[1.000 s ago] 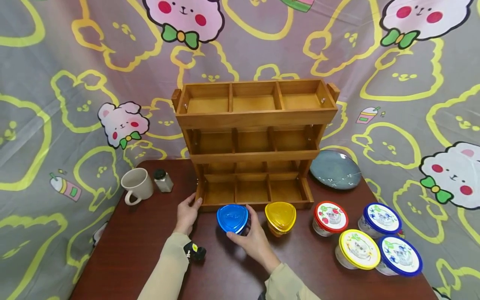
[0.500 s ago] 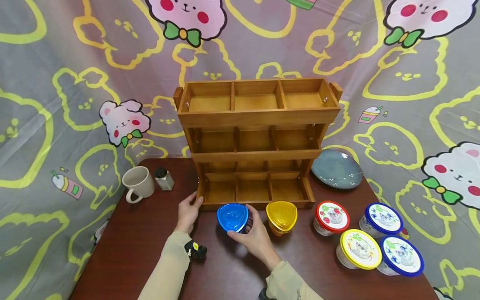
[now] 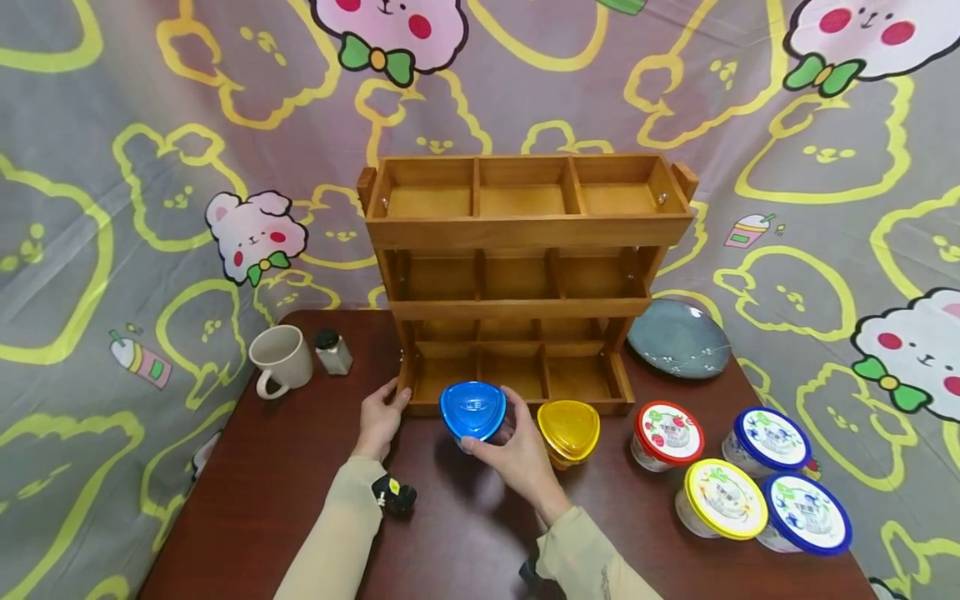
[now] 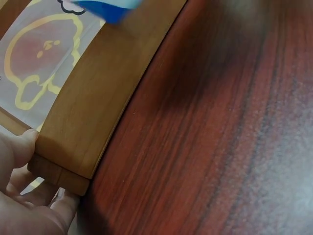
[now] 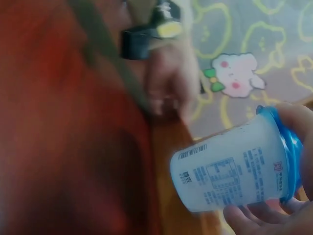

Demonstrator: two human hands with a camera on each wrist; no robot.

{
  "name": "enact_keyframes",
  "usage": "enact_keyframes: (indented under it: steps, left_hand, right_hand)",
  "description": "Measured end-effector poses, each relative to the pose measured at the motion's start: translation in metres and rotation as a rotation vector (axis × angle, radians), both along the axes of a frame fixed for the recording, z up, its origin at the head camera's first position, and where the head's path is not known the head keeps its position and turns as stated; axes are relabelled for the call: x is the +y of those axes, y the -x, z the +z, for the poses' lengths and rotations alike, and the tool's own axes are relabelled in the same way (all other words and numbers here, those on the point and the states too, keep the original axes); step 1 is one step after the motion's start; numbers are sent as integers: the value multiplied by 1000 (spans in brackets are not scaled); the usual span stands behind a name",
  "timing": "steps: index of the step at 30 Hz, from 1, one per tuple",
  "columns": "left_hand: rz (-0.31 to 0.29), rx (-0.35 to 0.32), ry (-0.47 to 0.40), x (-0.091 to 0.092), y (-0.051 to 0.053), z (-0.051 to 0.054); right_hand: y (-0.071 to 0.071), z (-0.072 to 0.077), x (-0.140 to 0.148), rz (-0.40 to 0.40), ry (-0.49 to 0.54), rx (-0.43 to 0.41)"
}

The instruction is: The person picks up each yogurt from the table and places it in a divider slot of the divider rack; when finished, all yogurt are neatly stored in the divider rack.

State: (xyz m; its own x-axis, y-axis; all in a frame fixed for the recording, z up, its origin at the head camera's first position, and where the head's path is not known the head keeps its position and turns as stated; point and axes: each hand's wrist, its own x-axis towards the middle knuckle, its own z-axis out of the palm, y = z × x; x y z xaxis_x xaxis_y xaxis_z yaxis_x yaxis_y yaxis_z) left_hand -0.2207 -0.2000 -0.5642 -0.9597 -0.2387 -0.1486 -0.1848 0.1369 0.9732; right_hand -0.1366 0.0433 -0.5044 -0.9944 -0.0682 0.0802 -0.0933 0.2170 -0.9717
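Observation:
My right hand [image 3: 522, 456] holds a white cup [image 5: 225, 169] with a blue rounded-triangle lid [image 3: 472, 411], thumb and fingers around its lid end. The cup is raised off the table, before the bottom tier of a three-tier wooden rack [image 3: 525, 232]. At the rack's lower left front corner, my left hand [image 3: 381, 423] grips the wood; the left wrist view has thumb and fingers on either side of the rack's end [image 4: 61, 171]. A similar cup with a yellow lid [image 3: 568, 429] stands just right of my right hand.
Round tubs stand at the right: red-lidded [image 3: 668, 435], yellow-lidded [image 3: 722, 500] and two blue-lidded, one behind [image 3: 771, 437]. A grey-blue plate [image 3: 678, 339] lies right of the rack. At the left are a beige mug [image 3: 282, 358] and a black-capped jar [image 3: 333, 352]. Patterned cloth hangs behind.
My right hand has lifted the blue-lidded cup slightly up and toward the rack. My left hand stays on the rack's corner. The whole head view has shifted a little.

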Motion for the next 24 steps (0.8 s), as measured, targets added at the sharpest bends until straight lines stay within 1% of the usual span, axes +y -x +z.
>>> enact_keyframes:
  steps: [4,6,10,13,16,20,24]
  left_hand:
    - [9,2,-2,-1,0,0]
    - [13,12,-7,0,0,0]
    - [12,36,-10,1,0,0]
    - [15,40,-6,1,0,0]
    - [19,43,-11,2,0,1]
    - [25,48,-2,4,0,1]
    - [30,61,-7,2,0,0]
  right_hand:
    - [15,16,-6,-11,29,38]
    - [25,21,-10,-13,40,43]
    - [43,29,-19,-11,52,28]
    - [56,32,-26,-9,46,17]
    - [69,31,-33,-13,37,10]
    - [85,25,-40,-16,32,4]
    - [96,19,-45,6,25,-10]
